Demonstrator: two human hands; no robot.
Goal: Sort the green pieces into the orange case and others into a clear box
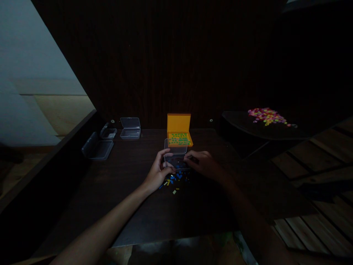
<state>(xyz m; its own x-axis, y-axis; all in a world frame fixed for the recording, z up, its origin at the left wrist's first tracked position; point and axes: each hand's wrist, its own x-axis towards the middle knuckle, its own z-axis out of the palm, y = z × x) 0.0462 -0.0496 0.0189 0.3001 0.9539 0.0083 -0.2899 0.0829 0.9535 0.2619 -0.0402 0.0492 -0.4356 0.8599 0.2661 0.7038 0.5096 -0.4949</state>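
Note:
My left hand [159, 170] grips the left side of a clear plastic box [176, 148], its hinged lid raised. Fingers curled together, my right hand [199, 161] is at the box's right side; whether it pinches a small piece is too dark to see. Below the box lies a loose pile of small blue, yellow and pale building bricks [179, 176] on the dark table. Directly behind stands an opened orange case [178, 122] with green pieces inside.
Several clear plastic boxes [130, 133] with lids up stand at the left and back left. On a dark side shelf [234, 119] at the right lies a heap of pink, red and yellow small pieces [267, 116]. A raised ledge [55, 158] borders the table's left side.

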